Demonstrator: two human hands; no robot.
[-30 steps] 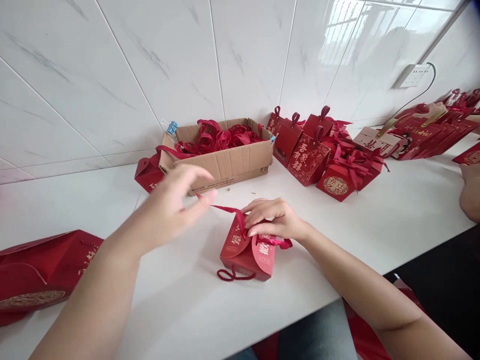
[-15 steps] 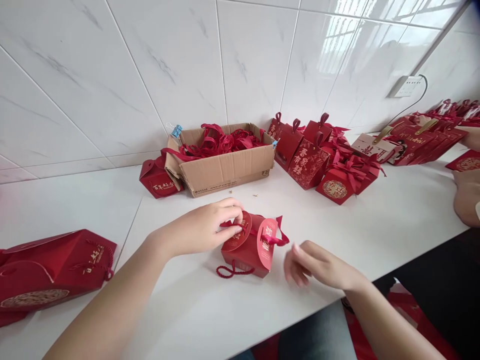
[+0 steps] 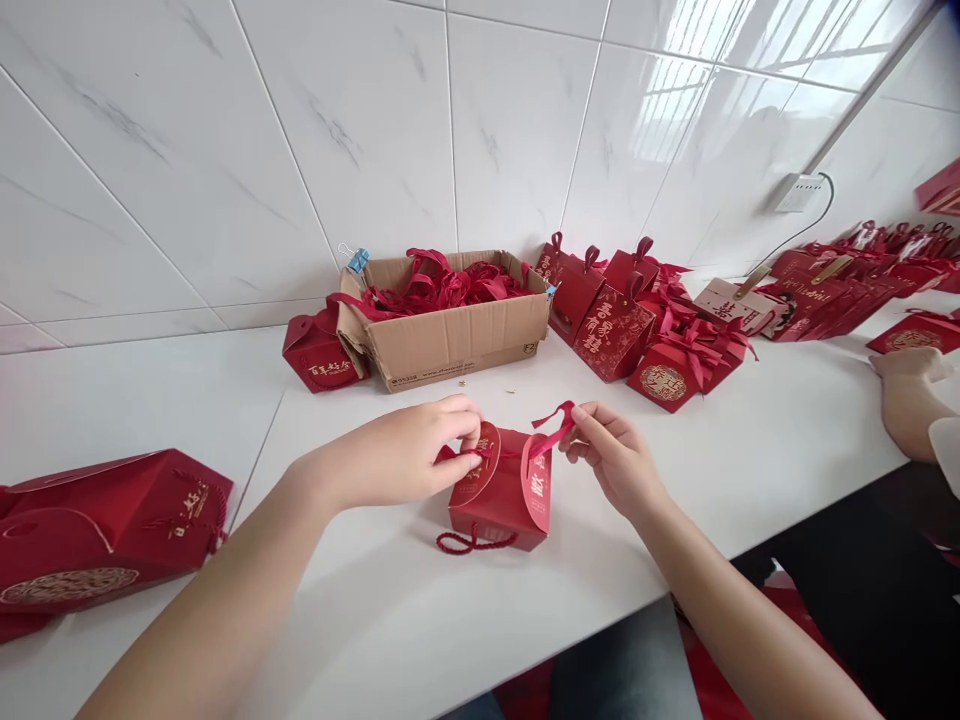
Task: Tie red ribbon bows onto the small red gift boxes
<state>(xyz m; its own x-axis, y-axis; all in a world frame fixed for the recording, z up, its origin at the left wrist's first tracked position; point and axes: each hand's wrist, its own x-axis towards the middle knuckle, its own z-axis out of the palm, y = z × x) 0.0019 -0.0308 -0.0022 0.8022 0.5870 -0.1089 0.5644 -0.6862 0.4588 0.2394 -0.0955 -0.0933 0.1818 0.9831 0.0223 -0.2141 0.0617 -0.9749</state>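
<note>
A small red gift box (image 3: pixel 498 500) with gold lettering and rounded flaps sits on the table in front of me. A red ribbon (image 3: pixel 555 436) runs through slots in its two flaps. My left hand (image 3: pixel 420 452) is closed at the left flap, thumb and fingers pinching the ribbon there; the fingertips partly hide it. On the other side, my right hand (image 3: pixel 606 450) pinches the ribbon's right end, its tail sticking up past the thumb. A twisted red cord handle (image 3: pixel 474 543) hangs at the box's near side, resting on the tabletop.
Behind the box stands an open cardboard box (image 3: pixel 465 345) full of red ribbons, with a small red box (image 3: pixel 319 350) beside it. Larger red boxes (image 3: pixel 112 530) lie left. Finished-looking gift boxes (image 3: pixel 664 375) crowd the right. Another person's hand (image 3: pixel 911 395) rests at far right.
My right hand has moved up and left from beside the box and taken hold of the ribbon's right end, which is now lifted. My left hand has stayed at the left flap.
</note>
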